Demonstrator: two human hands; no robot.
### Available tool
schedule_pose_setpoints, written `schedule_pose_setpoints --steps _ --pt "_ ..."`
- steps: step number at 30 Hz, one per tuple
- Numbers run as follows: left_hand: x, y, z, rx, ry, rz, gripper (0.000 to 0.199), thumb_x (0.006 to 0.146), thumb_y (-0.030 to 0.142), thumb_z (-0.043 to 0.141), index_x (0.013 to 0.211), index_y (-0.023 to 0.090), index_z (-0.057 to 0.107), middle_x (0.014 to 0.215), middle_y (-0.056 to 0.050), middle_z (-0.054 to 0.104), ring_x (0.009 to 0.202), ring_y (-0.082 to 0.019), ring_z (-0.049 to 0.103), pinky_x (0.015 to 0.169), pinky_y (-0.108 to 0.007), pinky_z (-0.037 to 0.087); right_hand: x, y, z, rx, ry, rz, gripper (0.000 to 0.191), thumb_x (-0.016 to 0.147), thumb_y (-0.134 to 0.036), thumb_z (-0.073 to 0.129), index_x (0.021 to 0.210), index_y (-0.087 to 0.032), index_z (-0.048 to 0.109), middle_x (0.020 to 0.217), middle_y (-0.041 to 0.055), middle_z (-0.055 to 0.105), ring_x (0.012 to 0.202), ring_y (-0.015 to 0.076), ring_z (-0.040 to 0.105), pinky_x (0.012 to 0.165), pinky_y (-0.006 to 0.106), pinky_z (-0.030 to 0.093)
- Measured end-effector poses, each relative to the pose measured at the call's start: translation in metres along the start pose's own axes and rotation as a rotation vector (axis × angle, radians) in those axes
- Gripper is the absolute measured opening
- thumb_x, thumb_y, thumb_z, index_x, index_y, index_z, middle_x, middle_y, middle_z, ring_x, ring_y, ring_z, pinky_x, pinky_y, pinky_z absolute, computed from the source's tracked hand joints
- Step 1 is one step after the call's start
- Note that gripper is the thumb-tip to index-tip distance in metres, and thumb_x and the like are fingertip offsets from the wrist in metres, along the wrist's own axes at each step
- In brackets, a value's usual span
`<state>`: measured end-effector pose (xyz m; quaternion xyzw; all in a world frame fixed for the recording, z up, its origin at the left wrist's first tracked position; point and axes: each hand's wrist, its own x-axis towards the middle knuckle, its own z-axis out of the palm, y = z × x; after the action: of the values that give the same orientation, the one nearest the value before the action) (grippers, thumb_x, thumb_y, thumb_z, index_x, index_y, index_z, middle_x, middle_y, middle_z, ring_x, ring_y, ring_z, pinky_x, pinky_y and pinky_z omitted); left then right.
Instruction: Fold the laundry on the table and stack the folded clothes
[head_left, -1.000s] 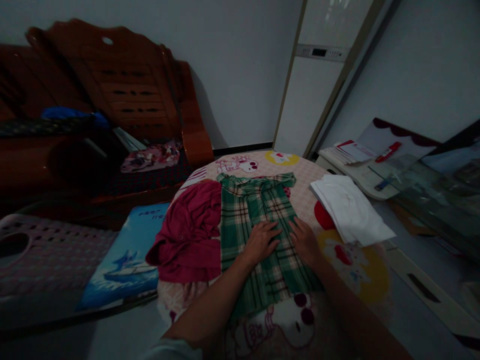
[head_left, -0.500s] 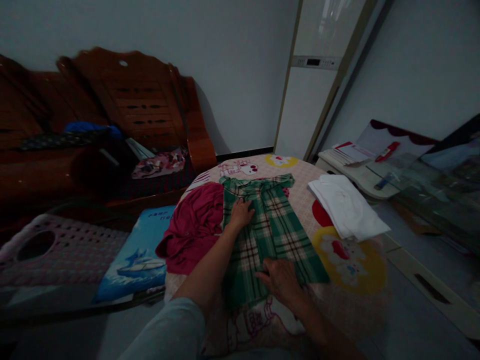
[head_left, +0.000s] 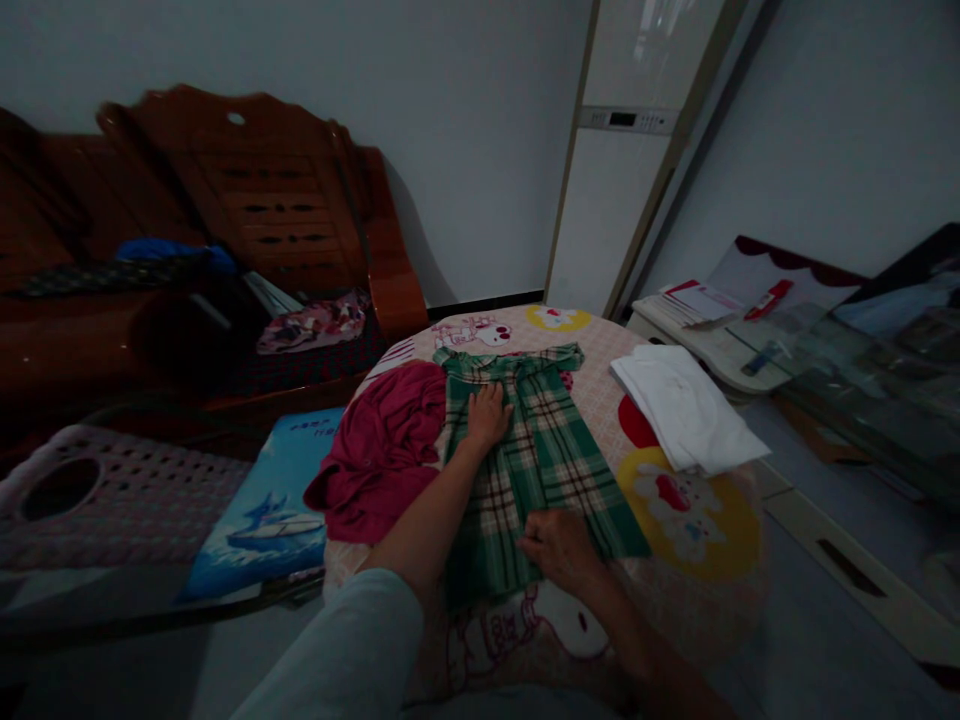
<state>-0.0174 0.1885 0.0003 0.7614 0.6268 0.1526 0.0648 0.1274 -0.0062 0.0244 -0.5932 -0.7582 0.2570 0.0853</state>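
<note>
A green plaid shirt (head_left: pixel 574 460) lies spread on the round table, its folded upper edge at the far side. Flat on the upper middle of the shirt rests my left hand (head_left: pixel 490 415), open with its fingers apart. Lower down, my right hand (head_left: pixel 559 545) has its fingers curled together at the shirt's front strip, pinching the cloth there; the fingertips are partly hidden. To the left, a crumpled dark red garment (head_left: pixel 382 440) touches the shirt's side. A folded white garment (head_left: pixel 682 405) lies apart from it at the right.
A patterned pink tablecloth (head_left: pixel 600 350) covers the table. Behind on the left stands a wooden bench (head_left: pixel 281 200) with cloths on it. A blue bag (head_left: pixel 277 520) and a pink woven basket (head_left: pixel 142 500) are left of the table. Papers (head_left: pixel 697 302) lie on a white stand at right.
My left hand has slid slightly up and to the right on the shirt. The fingers of my right hand have drawn together at the front strip. The view has shifted slightly.
</note>
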Motion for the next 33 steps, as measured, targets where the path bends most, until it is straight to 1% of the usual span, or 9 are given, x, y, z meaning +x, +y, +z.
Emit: schedule_pose_setpoints --steps 4,8,13,16,19,23,27,29,33 --pt "0.005 -0.002 -0.004 -0.005 -0.042 0.016 0.052 0.098 0.035 0.042 0.148 0.023 0.04 0.149 -0.014 0.047 0.141 -0.029 0.038 0.115 -0.055 0.027 -0.009 -0.002 0.002 -0.063 0.048 -0.059 0.01 0.084 -0.03 0.064 0.085 -0.021 0.066 0.077 0.0018 0.072 0.075 0.0177 0.066 0.066 0.027 0.035" --pt "0.003 -0.019 -0.016 -0.038 -0.056 0.069 0.048 0.099 0.028 0.038 0.146 0.02 0.041 0.148 -0.013 0.049 0.137 -0.023 0.044 0.114 -0.046 0.032 -0.016 -0.003 0.006 -0.035 0.032 -0.15 0.009 0.085 -0.029 0.064 0.088 -0.021 0.065 0.081 0.0016 0.072 0.079 0.0169 0.065 0.068 0.026 0.035" --pt "-0.007 -0.05 -0.024 0.095 -0.046 0.048 0.048 0.098 0.032 0.042 0.144 0.017 0.045 0.153 -0.014 0.041 0.144 -0.03 0.033 0.117 -0.055 0.024 -0.012 0.0 0.007 0.059 -0.064 -0.135 0.005 0.081 -0.025 0.07 0.079 -0.021 0.067 0.075 -0.0004 0.071 0.075 0.0155 0.064 0.068 0.025 0.036" --pt "-0.008 -0.055 -0.027 0.102 -0.048 0.04 0.047 0.097 0.034 0.044 0.142 0.018 0.047 0.153 -0.013 0.041 0.143 -0.031 0.033 0.117 -0.055 0.024 -0.012 -0.001 0.003 0.121 -0.052 -0.151 0.004 0.08 -0.022 0.069 0.077 -0.021 0.067 0.07 -0.0015 0.069 0.072 0.0146 0.063 0.068 0.024 0.038" --pt "-0.018 -0.05 -0.034 -0.005 -0.017 0.031 0.044 0.094 0.028 0.05 0.135 0.016 0.053 0.147 -0.014 0.049 0.137 -0.028 0.043 0.114 -0.048 0.034 -0.018 0.006 -0.011 0.259 0.031 -0.155 0.007 0.082 -0.019 0.063 0.076 -0.021 0.066 0.071 -0.0018 0.068 0.069 0.0132 0.062 0.066 0.023 0.041" --pt "-0.065 -0.033 -0.051 -0.255 0.017 0.17 0.031 0.09 0.021 0.053 0.119 0.019 0.065 0.123 -0.008 0.067 0.117 -0.021 0.061 0.102 -0.035 0.047 -0.034 0.042 -0.032 0.24 0.263 -0.14 0.015 0.083 -0.015 0.053 0.086 -0.022 0.067 0.086 0.0028 0.07 0.083 0.0168 0.064 0.078 0.028 0.048" --pt "-0.135 -0.008 -0.073 -0.382 -0.258 0.304 0.02 0.092 0.026 0.053 0.086 0.02 0.071 0.087 -0.003 0.072 0.082 -0.017 0.068 0.078 -0.027 0.052 -0.053 0.08 -0.035 -0.025 0.255 -0.197 0.045 0.071 -0.006 0.048 0.11 -0.019 0.067 0.116 0.0111 0.067 0.11 0.0234 0.06 0.096 0.039 0.047" --pt "-0.165 0.003 -0.079 -0.379 -0.394 0.374 0.014 0.086 0.031 0.063 0.09 0.021 0.07 0.087 -0.002 0.071 0.079 -0.018 0.067 0.073 -0.027 0.051 -0.062 0.088 -0.028 -0.154 0.225 -0.24 0.057 0.067 -0.004 0.047 0.12 -0.018 0.065 0.132 0.0134 0.06 0.119 0.0258 0.055 0.101 0.043 0.046" --pt "-0.205 0.018 -0.075 -0.253 -0.397 0.477 0.059 0.07 0.033 0.077 0.125 0.021 0.06 0.118 -0.01 0.065 0.106 -0.028 0.06 0.088 -0.037 0.049 -0.066 0.085 -0.016 -0.331 0.239 -0.269 0.063 0.071 -0.003 0.043 0.129 -0.016 0.061 0.139 0.0158 0.054 0.123 0.0287 0.051 0.099 0.046 0.046"
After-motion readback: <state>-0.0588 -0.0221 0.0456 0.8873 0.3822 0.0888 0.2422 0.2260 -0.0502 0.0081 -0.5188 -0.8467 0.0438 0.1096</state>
